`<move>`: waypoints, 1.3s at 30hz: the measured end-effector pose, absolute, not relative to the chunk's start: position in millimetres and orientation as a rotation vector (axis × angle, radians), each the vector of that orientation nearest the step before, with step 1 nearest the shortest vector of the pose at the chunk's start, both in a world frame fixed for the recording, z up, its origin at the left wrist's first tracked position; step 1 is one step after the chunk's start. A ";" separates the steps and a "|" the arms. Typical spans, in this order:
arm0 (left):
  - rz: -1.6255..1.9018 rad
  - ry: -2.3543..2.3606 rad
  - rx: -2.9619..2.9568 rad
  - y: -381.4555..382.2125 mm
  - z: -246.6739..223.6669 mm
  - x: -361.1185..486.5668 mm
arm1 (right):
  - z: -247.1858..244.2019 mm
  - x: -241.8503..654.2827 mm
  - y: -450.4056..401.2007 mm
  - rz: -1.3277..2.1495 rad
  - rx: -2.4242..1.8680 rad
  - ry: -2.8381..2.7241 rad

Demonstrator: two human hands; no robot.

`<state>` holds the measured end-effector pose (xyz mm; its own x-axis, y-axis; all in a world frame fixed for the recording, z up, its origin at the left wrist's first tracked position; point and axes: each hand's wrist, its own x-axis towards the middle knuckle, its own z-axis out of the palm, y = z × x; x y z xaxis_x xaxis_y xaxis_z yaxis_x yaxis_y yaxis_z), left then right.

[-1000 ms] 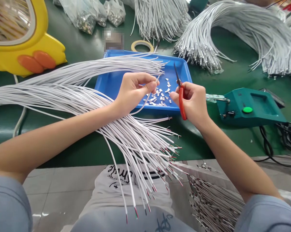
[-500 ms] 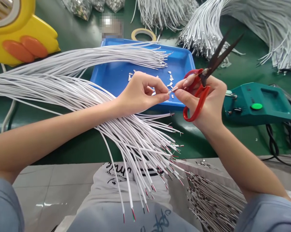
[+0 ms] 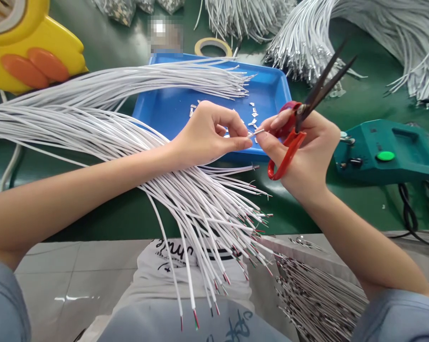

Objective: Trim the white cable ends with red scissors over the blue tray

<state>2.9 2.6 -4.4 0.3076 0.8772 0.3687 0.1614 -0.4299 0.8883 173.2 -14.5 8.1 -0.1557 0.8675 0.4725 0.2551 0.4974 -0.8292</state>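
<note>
My left hand (image 3: 210, 130) is closed in a pinch above the front of the blue tray (image 3: 157, 107), its fingertips on a thin white cable end (image 3: 258, 131). Opposite it, my right hand (image 3: 307, 156) touches the same end with thumb and forefinger. Red-handled scissors (image 3: 295, 128) hang in my right hand, their dark blades parted slightly and pointing up and to the right, away from the cable. Small white clips or scraps (image 3: 253, 114) lie in the tray. Beneath my left forearm fans a bundle of white cables (image 3: 207, 209) with red and green wire tips.
A second white cable bundle (image 3: 186, 78) rests across the tray. Behind it are a roll of tape (image 3: 213, 42) and more cable heaps (image 3: 307, 42). At right sits a green device (image 3: 388, 152) with a cord; a yellow object (image 3: 58, 47) stands at left.
The scissors have turned slightly in my right hand, and its fingers have shifted a little. My left hand keeps its pinch. The whole view has moved slightly.
</note>
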 end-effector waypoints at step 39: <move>1.106 0.899 1.632 3.5 1.8 1.2 | 4.8 176.4 -9.6 0.820 -0.841 -1.655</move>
